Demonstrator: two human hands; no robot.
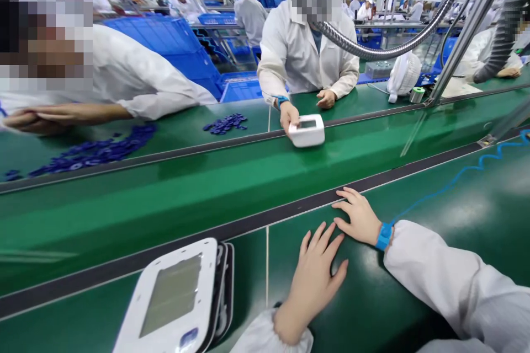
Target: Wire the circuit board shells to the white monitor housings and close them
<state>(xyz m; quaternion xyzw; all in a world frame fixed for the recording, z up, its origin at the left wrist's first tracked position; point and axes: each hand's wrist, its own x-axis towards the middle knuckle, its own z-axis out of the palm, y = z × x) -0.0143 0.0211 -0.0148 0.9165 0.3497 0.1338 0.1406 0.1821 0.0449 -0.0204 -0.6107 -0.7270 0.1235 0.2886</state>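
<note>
My left hand (313, 274) lies over the green tabletop with its fingers spread and nothing in them. To its left is a stack of white device housings (169, 298), the top one with a grey display window and a blue button. My right hand (356, 216) has a blue wrist strap (384, 236) on it. Its fingers are apart and hold nothing, close to the dark edge strip of the table. The fingertips of both hands come near each other.
A green conveyor belt (232, 182) runs across in front. Beyond it, a co-worker's hand (290, 116) holds a white device (307, 131) over the belt edge. Small blue parts (99, 149) lie before another person at left. A coiled blue cord (459, 174) trails to the right.
</note>
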